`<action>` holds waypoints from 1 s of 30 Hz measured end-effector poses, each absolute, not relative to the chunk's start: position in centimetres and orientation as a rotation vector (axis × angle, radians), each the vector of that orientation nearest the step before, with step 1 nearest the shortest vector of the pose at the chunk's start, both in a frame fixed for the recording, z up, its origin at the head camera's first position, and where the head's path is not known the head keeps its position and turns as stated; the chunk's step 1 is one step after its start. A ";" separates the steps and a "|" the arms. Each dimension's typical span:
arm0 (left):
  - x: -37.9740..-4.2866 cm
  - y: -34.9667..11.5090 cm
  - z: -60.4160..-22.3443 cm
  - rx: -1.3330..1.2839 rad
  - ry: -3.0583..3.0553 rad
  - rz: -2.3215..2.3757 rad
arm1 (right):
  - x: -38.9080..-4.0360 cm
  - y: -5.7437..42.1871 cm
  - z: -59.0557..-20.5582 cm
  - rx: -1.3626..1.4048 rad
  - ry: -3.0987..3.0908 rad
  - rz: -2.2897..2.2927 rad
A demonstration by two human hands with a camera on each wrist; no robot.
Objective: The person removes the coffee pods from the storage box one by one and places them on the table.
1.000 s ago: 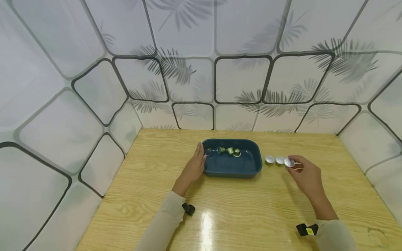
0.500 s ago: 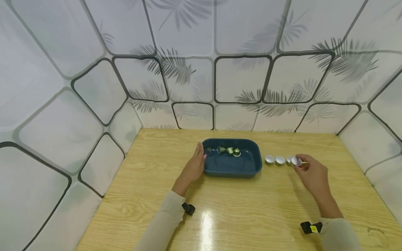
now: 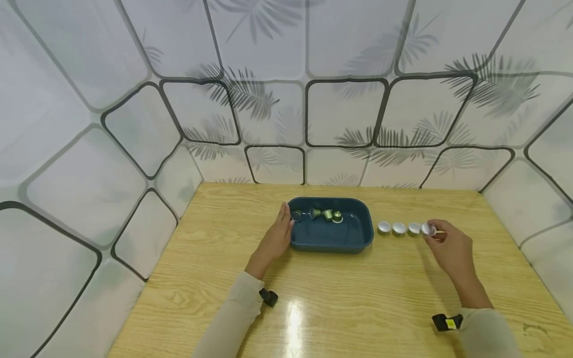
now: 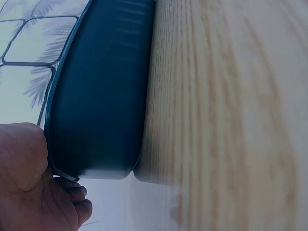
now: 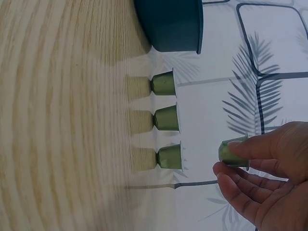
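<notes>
My right hand [image 3: 454, 251] pinches a green coffee capsule [image 5: 234, 152] between thumb and fingers, its silver lid facing up. In the right wrist view the capsule is raised above the table. Three more coffee capsules [image 3: 399, 229] stand lid-up in a row just left of it. A dark blue rectangular dish [image 3: 331, 243] stands left of the row, with several green capsules [image 3: 328, 215] lying along its back. My left hand [image 3: 275, 238] holds the left end of the dish, thumb at the rim. The left wrist view shows its fingertips [image 4: 83, 209] by the dish's end wall.
Everything stands on a light wooden table [image 3: 340, 303]. A pale patterned backdrop [image 3: 277, 114] rises behind the table and along both sides. Black wrist devices [image 3: 268, 298] sit at both sleeves.
My right hand has moved to the right with its capsule, and the third capsule in the row has come into full view. The left hand and dish have stayed put.
</notes>
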State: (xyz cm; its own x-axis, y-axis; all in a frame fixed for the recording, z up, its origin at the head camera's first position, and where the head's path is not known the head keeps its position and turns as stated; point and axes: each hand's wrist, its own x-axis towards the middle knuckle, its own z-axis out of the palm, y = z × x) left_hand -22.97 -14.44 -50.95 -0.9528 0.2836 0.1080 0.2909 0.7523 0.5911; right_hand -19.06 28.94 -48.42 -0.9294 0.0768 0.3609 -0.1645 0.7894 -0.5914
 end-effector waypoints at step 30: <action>-23.1 -14.6 -51.2 -0.494 -2.924 -0.978 | -20.7 31.1 -48.8 0.043 -2.662 0.884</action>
